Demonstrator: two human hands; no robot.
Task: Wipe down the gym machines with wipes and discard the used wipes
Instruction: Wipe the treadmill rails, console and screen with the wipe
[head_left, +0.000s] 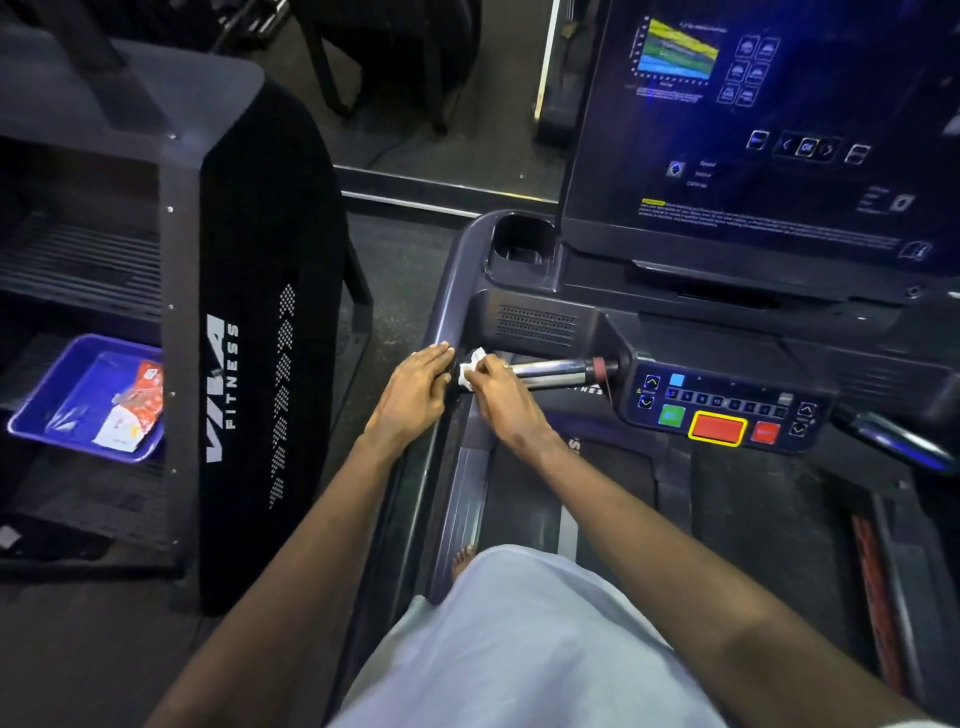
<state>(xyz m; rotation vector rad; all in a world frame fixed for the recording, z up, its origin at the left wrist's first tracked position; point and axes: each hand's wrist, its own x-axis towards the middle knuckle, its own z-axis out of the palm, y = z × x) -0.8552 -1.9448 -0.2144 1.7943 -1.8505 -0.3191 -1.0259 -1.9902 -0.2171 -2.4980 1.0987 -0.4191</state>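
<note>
As wipe meets handlebar, job looks barely begun

The right hand pinches the wipe there; the left hand lies flat, holding nothing, on the treadmill rail beside it. Console apparently untouched; wipe not yet discarded.

Blue plastic tray at left
</note>
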